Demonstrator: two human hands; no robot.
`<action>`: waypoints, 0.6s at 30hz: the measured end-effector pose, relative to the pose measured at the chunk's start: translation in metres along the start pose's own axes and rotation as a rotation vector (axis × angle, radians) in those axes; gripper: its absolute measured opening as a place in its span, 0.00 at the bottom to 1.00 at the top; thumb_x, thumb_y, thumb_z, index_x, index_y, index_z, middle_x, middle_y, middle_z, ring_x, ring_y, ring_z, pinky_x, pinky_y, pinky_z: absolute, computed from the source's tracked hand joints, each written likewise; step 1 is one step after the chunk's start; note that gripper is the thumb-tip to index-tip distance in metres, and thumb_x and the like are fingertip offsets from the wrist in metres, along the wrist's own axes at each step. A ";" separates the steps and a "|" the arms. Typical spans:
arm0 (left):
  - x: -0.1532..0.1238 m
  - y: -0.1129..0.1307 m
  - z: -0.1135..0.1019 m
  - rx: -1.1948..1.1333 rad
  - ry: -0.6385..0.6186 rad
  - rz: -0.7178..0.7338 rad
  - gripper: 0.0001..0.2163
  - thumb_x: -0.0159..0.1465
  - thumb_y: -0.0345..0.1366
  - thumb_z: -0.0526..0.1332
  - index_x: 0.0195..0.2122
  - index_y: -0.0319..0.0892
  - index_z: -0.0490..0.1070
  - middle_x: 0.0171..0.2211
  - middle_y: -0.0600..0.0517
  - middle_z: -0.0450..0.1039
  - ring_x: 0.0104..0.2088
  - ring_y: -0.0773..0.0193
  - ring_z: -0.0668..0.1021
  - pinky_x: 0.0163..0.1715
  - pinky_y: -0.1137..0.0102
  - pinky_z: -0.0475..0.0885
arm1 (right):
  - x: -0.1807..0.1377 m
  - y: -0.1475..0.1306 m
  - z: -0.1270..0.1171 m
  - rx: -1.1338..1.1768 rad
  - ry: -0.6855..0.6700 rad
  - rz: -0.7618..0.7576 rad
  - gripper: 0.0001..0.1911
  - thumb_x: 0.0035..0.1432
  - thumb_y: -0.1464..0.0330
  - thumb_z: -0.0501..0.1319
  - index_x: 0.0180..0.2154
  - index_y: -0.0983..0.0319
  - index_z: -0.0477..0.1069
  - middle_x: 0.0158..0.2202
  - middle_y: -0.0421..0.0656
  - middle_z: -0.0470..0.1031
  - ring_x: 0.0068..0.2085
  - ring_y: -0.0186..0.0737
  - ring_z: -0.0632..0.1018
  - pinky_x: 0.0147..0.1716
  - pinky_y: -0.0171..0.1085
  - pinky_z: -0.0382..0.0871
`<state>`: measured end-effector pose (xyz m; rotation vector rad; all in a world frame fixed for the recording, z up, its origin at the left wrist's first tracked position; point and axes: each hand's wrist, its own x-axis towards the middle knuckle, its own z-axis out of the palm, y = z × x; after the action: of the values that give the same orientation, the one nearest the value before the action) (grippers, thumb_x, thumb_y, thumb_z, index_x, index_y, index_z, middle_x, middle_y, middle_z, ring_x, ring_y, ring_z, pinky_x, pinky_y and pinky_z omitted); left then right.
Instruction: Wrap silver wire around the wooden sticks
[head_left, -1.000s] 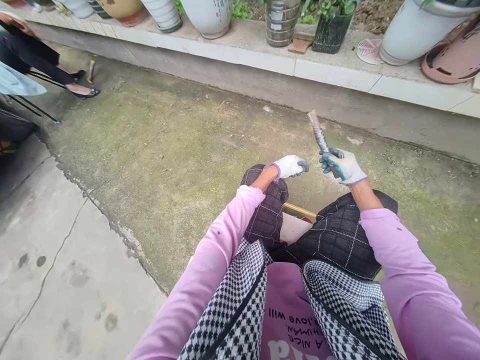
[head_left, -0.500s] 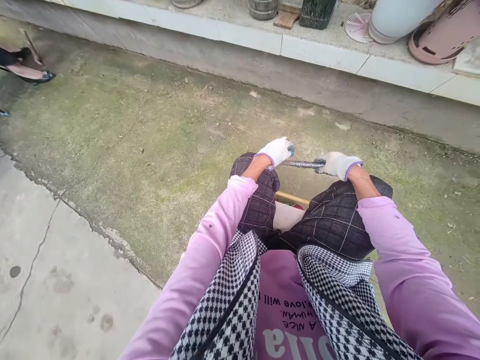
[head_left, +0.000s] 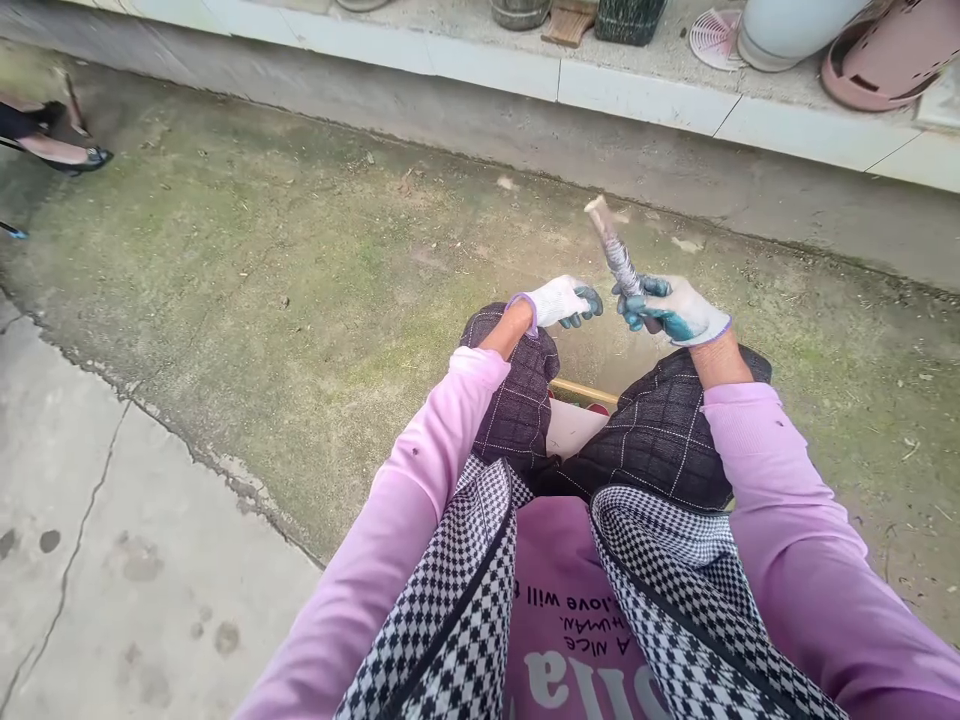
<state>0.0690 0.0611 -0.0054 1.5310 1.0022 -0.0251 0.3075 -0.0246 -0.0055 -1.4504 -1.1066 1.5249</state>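
Observation:
I sit with my knees apart above a mossy concrete floor. My right hand [head_left: 671, 310], in a white glove with teal fingers, is closed round the lower end of a grey wrapped stick [head_left: 613, 245]. The stick points up and away from me, with a pale blunt tip. My left hand [head_left: 561, 301], in the same kind of glove, rests over my left knee a short way left of the stick. Its fingers are curled, and I see nothing in them. Both arms wear pink sleeves.
A raised tiled ledge [head_left: 645, 100] runs along the back with pots, a white drain cover [head_left: 711, 30] and a pink basin [head_left: 885, 70]. Another person's foot in a dark shoe [head_left: 71, 155] is at the far left. A wooden bar [head_left: 585, 393] shows between my knees.
Half a second ago both hands held the stick level between them. Now the left hand has let go and the right hand has swung the stick upright.

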 end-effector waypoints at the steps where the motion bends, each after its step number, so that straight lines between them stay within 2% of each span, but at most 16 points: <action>1: -0.001 0.001 0.001 0.040 -0.009 -0.027 0.11 0.70 0.30 0.68 0.50 0.41 0.88 0.44 0.50 0.89 0.33 0.71 0.83 0.39 0.78 0.79 | 0.007 0.002 0.002 0.056 0.040 -0.030 0.29 0.40 0.57 0.88 0.42 0.60 0.84 0.32 0.41 0.83 0.27 0.37 0.78 0.24 0.36 0.73; 3: -0.003 0.004 0.002 0.098 -0.031 -0.078 0.13 0.72 0.29 0.67 0.54 0.41 0.88 0.44 0.50 0.89 0.33 0.71 0.83 0.38 0.79 0.79 | 0.019 0.006 -0.001 0.121 0.136 -0.063 0.29 0.42 0.57 0.88 0.42 0.59 0.82 0.31 0.40 0.82 0.26 0.36 0.77 0.24 0.36 0.74; 7: -0.006 0.008 0.004 0.111 -0.027 -0.108 0.14 0.73 0.27 0.64 0.53 0.41 0.88 0.39 0.53 0.86 0.31 0.70 0.81 0.37 0.78 0.79 | 0.031 0.014 -0.022 0.136 0.316 -0.070 0.30 0.50 0.49 0.87 0.44 0.54 0.76 0.29 0.35 0.75 0.26 0.35 0.71 0.22 0.35 0.65; 12: -0.008 0.013 0.005 0.022 0.125 -0.085 0.09 0.77 0.30 0.65 0.52 0.41 0.86 0.29 0.57 0.76 0.27 0.70 0.77 0.33 0.76 0.74 | 0.024 0.018 -0.044 0.231 0.434 0.024 0.32 0.64 0.34 0.73 0.48 0.51 0.72 0.29 0.33 0.68 0.27 0.36 0.61 0.26 0.39 0.55; 15: -0.010 0.015 0.003 -0.023 0.174 -0.071 0.10 0.77 0.31 0.67 0.54 0.41 0.87 0.25 0.58 0.72 0.25 0.69 0.74 0.32 0.75 0.72 | 0.019 0.016 -0.041 0.329 0.462 0.053 0.29 0.70 0.36 0.68 0.50 0.53 0.74 0.31 0.33 0.68 0.28 0.36 0.58 0.27 0.39 0.53; 18: -0.012 0.014 0.005 0.008 0.100 -0.068 0.11 0.74 0.26 0.66 0.52 0.41 0.88 0.23 0.58 0.70 0.23 0.68 0.71 0.30 0.74 0.69 | 0.018 0.013 -0.033 0.306 0.458 0.012 0.24 0.70 0.43 0.70 0.50 0.54 0.75 0.33 0.35 0.71 0.30 0.36 0.64 0.28 0.37 0.57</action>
<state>0.0718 0.0520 0.0108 1.5170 1.1347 0.0003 0.3399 -0.0092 -0.0238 -1.4878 -0.5667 1.2184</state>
